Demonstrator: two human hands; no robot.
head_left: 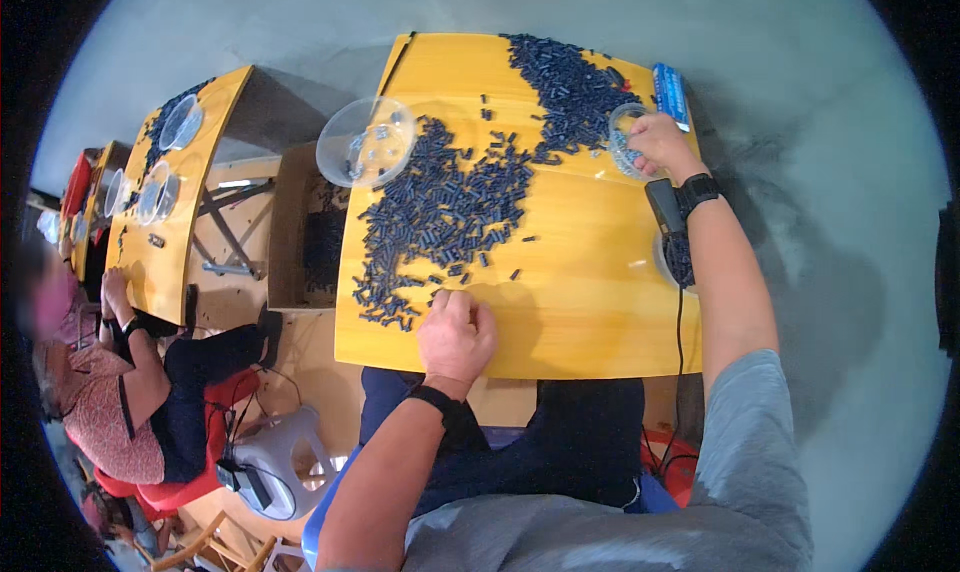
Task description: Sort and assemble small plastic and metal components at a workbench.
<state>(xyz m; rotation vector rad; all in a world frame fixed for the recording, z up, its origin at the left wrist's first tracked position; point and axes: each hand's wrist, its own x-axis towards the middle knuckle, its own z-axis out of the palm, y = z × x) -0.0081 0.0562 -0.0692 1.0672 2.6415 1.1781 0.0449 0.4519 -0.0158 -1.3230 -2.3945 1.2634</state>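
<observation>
Clear tub (614, 130): silvery bits (625, 159) | right hand (659, 144): fingers bunched | left hand (457, 339): curled | grips unclear

I see the bare left hand (457, 340) loosely curled, held close in, the bare right hand (660, 144) stretched far forward.

Clad in a grey-blue short-sleeved shirt (600, 532) across the lower frame and dark trousers (590, 427) at lower centre. Fitted with a black left wristband (435, 402) below centre and, right of centre, a black right wristband (699, 189) beside a black rectangular module (662, 205) with thin black cable (680, 337) below.
</observation>
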